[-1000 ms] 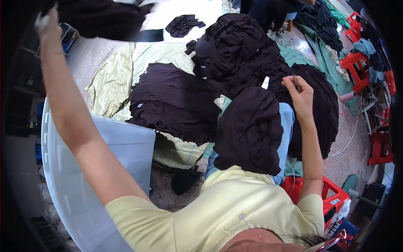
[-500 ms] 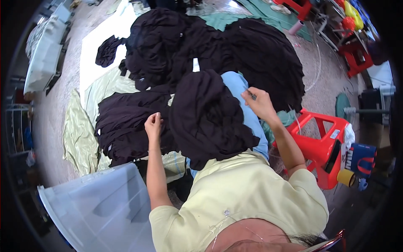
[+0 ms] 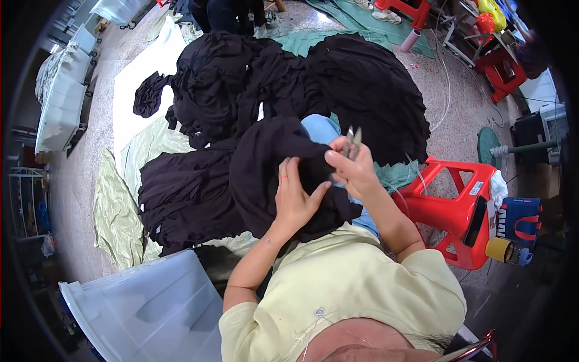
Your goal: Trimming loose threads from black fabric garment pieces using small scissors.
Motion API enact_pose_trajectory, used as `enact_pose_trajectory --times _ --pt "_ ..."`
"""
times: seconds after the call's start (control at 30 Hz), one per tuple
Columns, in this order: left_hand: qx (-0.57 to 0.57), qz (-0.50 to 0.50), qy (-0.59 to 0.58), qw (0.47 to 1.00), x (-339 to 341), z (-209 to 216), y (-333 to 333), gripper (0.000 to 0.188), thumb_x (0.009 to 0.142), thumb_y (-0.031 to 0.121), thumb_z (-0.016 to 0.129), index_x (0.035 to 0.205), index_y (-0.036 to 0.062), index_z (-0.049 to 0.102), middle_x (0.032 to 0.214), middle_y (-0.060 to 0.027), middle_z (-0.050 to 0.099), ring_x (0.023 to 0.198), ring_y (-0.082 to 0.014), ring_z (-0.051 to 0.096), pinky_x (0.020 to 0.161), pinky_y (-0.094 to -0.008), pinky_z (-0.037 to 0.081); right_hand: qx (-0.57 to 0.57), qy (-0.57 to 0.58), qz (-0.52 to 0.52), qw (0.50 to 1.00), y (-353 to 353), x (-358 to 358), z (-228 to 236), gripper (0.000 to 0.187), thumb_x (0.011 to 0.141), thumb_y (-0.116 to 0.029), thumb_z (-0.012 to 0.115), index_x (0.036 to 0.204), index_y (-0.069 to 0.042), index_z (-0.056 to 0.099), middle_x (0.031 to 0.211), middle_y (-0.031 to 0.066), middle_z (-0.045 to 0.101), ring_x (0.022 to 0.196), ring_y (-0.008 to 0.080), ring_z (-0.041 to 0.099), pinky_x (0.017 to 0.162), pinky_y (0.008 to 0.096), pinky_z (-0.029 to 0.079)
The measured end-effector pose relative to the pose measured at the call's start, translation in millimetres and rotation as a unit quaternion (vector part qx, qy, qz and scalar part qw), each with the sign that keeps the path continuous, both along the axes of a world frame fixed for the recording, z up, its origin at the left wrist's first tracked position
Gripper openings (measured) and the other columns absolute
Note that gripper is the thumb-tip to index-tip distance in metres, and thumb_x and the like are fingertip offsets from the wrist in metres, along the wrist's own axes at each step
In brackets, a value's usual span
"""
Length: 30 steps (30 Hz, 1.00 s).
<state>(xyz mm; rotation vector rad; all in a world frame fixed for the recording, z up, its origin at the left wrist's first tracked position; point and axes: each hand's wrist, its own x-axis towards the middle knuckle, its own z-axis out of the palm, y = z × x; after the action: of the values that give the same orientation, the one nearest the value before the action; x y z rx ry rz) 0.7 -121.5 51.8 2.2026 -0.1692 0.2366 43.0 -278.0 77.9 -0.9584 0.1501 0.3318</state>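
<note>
A dark garment (image 3: 259, 163) lies bunched over my lap. My left hand (image 3: 294, 199) rests on it, fingers stretched out and thumb apart. To its right, my right hand (image 3: 357, 172) is closed around small metal thread snips (image 3: 352, 140), whose two blades point up and away from me. The thumb and fingers of that hand also meet a raised fold of the garment; whether they pinch it I cannot tell. A knee in light blue trousers (image 3: 321, 128) shows just beyond the cloth.
Heaps of dark garments (image 3: 211, 78) cover the floor ahead, and a flatter pile (image 3: 187, 193) lies at left. A translucent plastic bin (image 3: 145, 301) stands near left. At right are a red stool (image 3: 449, 187) and a yellow-banded cup (image 3: 498, 248). Another person's dark-clothed legs (image 3: 226, 15) show far ahead.
My left hand has moved right, from beside the garment onto it. My right hand has come down and inward to the cloth's edge, and the snips now show clearly. The head view has shifted slightly.
</note>
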Motion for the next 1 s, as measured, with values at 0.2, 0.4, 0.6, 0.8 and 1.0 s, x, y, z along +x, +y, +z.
enact_pose_trajectory --times 0.2,0.4,0.6,0.8,1.0 --pt "-0.354 -0.040 0.067 0.932 1.5 -14.6 -14.2 0.012 0.080 0.004 0.066 0.076 -0.0018 0.055 0.063 -0.0079 0.051 0.063 -0.0090 0.050 0.057 -0.0277 0.039 -0.164 -0.296 0.058 0.939 -5.9 -19.5 29.7 0.015 0.079 -0.007 0.076 0.084 -0.002 0.063 0.079 0.0014 0.061 0.069 0.0045 0.052 0.063 0.0208 0.041" --pt "-0.496 -0.174 0.210 0.825 1.5 87.6 -26.5 0.013 0.097 0.014 0.056 0.095 0.0017 0.059 0.085 0.0041 0.057 0.079 -0.0053 0.052 0.074 -0.0214 0.043 0.043 -0.292 0.160 0.942 -27.5 28.8 22.1 0.075 0.072 -0.049 0.079 0.122 0.002 0.053 0.124 0.0160 0.058 0.082 0.0082 0.055 0.073 0.0219 0.044" --pt "-0.478 -0.327 0.125 0.806 27.0 233.2 -47.8 0.023 0.099 0.022 0.052 0.097 0.0001 0.059 0.091 -0.0049 0.063 0.080 -0.0133 0.060 0.074 -0.0271 0.048 0.133 -0.177 -0.101 0.970 -59.9 51.8 -23.7 0.029 0.076 -0.010 0.075 0.098 -0.002 0.058 0.093 0.0046 0.059 0.084 0.0141 0.058 0.083 0.0275 0.045" --pt "-0.322 -0.411 0.088 0.848 40.5 296.3 -43.5 0.020 0.072 0.014 0.067 0.085 -0.0017 0.064 0.070 0.0002 0.062 0.064 -0.0072 0.056 0.062 -0.0230 0.048 -0.187 -0.492 -0.377 0.762 -151.1 5.8 162.2 0.030 0.077 -0.021 0.074 0.089 -0.003 0.053 0.082 0.0033 0.051 0.067 0.0151 0.049 0.072 0.0277 0.044" --pt "-0.072 -0.245 -0.026 0.966 13.3 259.1 38.3 0.031 0.065 0.004 0.062 0.095 0.0042 0.056 0.085 -0.0010 0.052 0.075 -0.0097 0.052 0.067 -0.0212 0.040 -0.318 -0.551 -0.167 0.754 -137.2 -27.5 163.2 0.066 0.049 -0.063 0.083 0.062 -0.003 0.059 0.058 0.0029 0.053 0.052 0.0125 0.045 0.050 0.0272 0.027"
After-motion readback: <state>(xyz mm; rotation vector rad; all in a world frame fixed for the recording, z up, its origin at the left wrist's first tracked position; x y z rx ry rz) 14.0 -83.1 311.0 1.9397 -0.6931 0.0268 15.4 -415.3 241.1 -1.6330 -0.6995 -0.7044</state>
